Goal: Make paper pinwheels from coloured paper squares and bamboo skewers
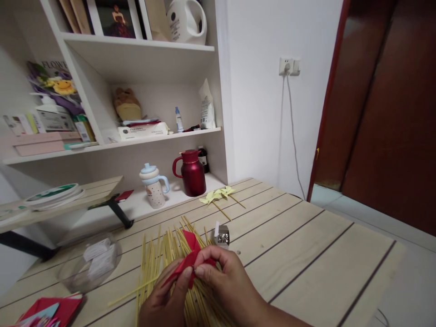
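1. One red paper pinwheel [192,240], folded: held between both grips above the near middle of the worktop [306,250]; partly hidden by fingers.
2. The left grip [168,288], bare hand: closed narrowly on the pinwheel's left side, thumb on top.
3. The right grip [223,274], bare hand: thumb and forefinger pinched at the pinwheel's centre; any small item between them is too small to tell.
4. Loose bundle of thin yellowish sticks [166,247]: beneath and beyond both grips, crowding the space there; one points out leftward beside the left grip, whether held cannot be told.
5. Small box with shiny contents [223,235]: just beyond the right grip.
6. Two yellow pinwheels [218,194] on sticks: far side.
7. Clear tub [64,272] with white packets [102,259]: left.
8. Red paper packet [64,309]: near left corner.
9. Speckled tumbler [156,190] and red vacuum jug [194,177]: far, on the shelf.
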Available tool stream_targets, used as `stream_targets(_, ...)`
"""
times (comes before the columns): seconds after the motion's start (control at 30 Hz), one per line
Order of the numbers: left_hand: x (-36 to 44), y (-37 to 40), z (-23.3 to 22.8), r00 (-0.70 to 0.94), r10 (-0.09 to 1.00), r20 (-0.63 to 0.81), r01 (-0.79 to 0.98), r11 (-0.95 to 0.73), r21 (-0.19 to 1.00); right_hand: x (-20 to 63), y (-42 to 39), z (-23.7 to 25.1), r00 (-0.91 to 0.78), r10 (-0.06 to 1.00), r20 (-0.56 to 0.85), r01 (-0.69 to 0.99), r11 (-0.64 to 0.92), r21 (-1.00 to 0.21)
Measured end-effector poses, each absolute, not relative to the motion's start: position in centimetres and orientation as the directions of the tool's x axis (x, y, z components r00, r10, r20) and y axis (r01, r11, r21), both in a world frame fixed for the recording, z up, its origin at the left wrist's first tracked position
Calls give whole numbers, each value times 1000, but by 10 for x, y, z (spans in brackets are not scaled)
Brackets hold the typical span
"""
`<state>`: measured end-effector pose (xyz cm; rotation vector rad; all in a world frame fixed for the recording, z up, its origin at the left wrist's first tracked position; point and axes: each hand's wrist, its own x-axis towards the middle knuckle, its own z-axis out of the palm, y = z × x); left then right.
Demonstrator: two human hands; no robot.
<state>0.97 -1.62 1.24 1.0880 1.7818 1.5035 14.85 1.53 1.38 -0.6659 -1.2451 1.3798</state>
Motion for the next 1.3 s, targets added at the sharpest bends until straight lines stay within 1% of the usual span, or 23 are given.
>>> stream_targets(0.13, 14, -19, 21, -479, 870, 115, 228, -3, 974, 151, 16, 11, -198, 920, 338, -263, 283, -922)
stream_targets(0.23, 16, -20, 21, -491, 868, 82, 255, 53, 965, 151, 17, 8, -205, 915, 349, -263, 292, -920)
stream_targets(0.33, 19, -19, 14, -580, 812, 71, 259, 101, 961, 152, 18, 5, -183, 920, 346, -262, 293, -919)
stream_targets(0.4, 20, -19, 11, -641, 765, 63, 223, 107, 969, 153, 20, 3, -162, 928, 335, -265, 287, -921)
stream_targets(0.47, 20, -19, 11, -675, 737, 28, 172, 120, 978, 155, 22, 3, -147, 930, 338, -265, 292, -919)
stream_targets(0.57, 16, -20, 17, -753, 655, -61, 67, 168, 983, 158, 21, 6, -122, 930, 347, -246, 310, -918)
stream_targets(0.63, 12, -22, 22, -778, 622, -86, 50, 198, 979, 158, 18, 8, -117, 938, 328, -232, 295, -927)
stream_targets(0.67, 9, -23, 23, -780, 622, -73, 75, 209, 975, 157, 17, 8, -123, 941, 315, -231, 281, -931)
stream_targets(0.73, 6, -25, 23, -769, 640, 2, 175, 207, 963, 154, 13, 7, -166, 947, 275, -278, 223, -935)
stream_targets(0.8, 5, -25, 20, -757, 649, 73, 255, 191, 948, 149, 11, 3, -237, 951, 199, -401, 91, -912)
stream_targets(0.83, 6, -24, 18, -748, 657, 89, 271, 181, 946, 147, 11, 1, -279, 947, 156, -474, 5, -880)
stream_targets(0.9, 7, -23, 15, -725, 684, 83, 262, 162, 951, 144, 11, -3, -346, 935, 76, -579, -149, -802)
stream_targets(0.93, 8, -22, 12, -710, 700, 74, 253, 156, 955, 144, 11, -5, -365, 930, 41, -597, -200, -777)
stream_targets(1.03, 9, -19, 7, -670, 741, 46, 239, 157, 958, 144, 12, -7, -386, 920, -67, -572, -296, -765)
stream_targets(1.1, 9, -17, 3, -649, 761, 8, 227, 184, 956, 144, 12, -6, -391, 914, -110, -560, -331, -759)
stream_targets(1.13, 9, -16, 2, -640, 768, -13, 213, 194, 958, 144, 12, -6, -391, 915, -103, -571, -328, -753)
stream_targets(1.2, 11, -16, 1, -622, 782, -35, 203, 205, 957, 144, 11, -5, -387, 921, -40, -611, -288, -738)
stream_targets(1.3, 14, -15, 0, -600, 800, -7, 219, 173, 960, 143, 11, -4, -407, 912, 43, -631, -247, -736)
